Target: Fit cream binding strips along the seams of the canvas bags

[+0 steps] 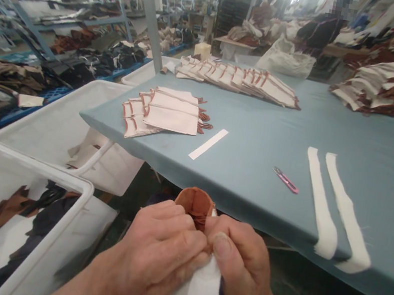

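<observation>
Just below the near edge of the counter (261,128), the left hand (159,252) and right hand (239,272) clench their fingers around one brown-and-cream fabric piece (196,206), seemingly mid-work, while finished-looking stacks (168,112) lie along its left edge.

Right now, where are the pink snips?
Head view, right of centre: the pink snips lie on the blue table, between the narrow white strip and the two long fabric strips.

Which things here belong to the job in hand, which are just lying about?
In hand: left hand, right hand, both gripping the rust-and-white fabric piece.
Lying about, untouched: pink snips, short white strip, two long white strips, stack of trimmed pieces, white bin.
</observation>
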A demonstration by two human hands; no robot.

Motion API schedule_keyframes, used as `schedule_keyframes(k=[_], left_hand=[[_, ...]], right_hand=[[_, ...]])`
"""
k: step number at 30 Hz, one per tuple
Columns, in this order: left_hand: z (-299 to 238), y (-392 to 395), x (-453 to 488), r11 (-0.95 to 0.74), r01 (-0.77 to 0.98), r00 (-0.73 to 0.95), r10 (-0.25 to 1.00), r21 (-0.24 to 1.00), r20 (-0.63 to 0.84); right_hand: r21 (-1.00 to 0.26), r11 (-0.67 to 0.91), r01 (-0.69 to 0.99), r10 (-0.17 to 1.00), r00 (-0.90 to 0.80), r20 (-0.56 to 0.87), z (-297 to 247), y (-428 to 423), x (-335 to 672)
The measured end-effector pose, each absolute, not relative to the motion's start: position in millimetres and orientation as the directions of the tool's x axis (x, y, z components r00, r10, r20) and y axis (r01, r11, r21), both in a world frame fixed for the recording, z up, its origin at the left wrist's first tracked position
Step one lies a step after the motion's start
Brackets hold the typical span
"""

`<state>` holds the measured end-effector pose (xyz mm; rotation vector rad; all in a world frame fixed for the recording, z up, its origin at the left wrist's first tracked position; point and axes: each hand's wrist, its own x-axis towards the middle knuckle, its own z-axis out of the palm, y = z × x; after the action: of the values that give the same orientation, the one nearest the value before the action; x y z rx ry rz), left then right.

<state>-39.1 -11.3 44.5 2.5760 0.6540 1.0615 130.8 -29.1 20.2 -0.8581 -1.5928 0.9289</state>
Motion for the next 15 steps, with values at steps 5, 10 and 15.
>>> schedule_keyframes(k=[5, 10, 15], left_hand=[[24.9, -6.4, -31.9, -0.859, 0.364, 0.542, 0.510, 0.360, 0.668], [28.9, -8.9, -34.1, -0.857, 0.350, 0.572, 0.516, 0.379, 0.638], [37.7, -19.7, -30.1, -0.800, 0.498, 0.557, 0.590, 0.333, 0.585]], right_hand=[[-0.761, 0.618, 0.197, 0.786, -0.175, 0.593, 12.3, -25.3, 136.8], [-0.447, 0.787, 0.424, 0.596, -0.338, 0.729, 17.8, -19.9, 151.2], [-0.253, 0.784, 0.567, 0.513, -0.361, 0.779, 23.0, -22.0, 156.1]])
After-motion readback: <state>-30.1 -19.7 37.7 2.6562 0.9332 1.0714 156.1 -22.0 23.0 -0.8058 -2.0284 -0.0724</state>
